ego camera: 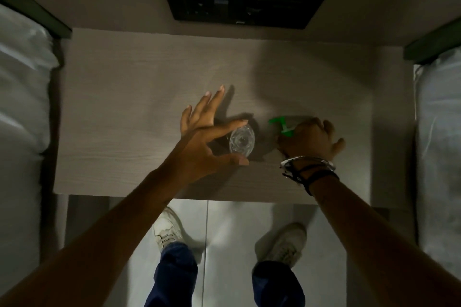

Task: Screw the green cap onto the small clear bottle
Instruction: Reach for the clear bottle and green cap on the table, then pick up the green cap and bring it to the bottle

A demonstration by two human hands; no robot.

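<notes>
Pale grey wood-grain worktop (119, 112) carries everything we see. Our left hand (207, 142) is spread, index finger and thumb bracketing the small clear ribbed bottle (241, 141) standing at the middle; actual contact is unclear. Just right of it, our right hand (308, 141), wearing a silver bangle (306, 162), covers the bright green plastic cap (280, 126) lying on the worktop; its grip is hidden.

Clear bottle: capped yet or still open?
Open. The clear bottle stands upright with a bare mouth in the left hand; the green cap is apart, under the right hand.
</notes>
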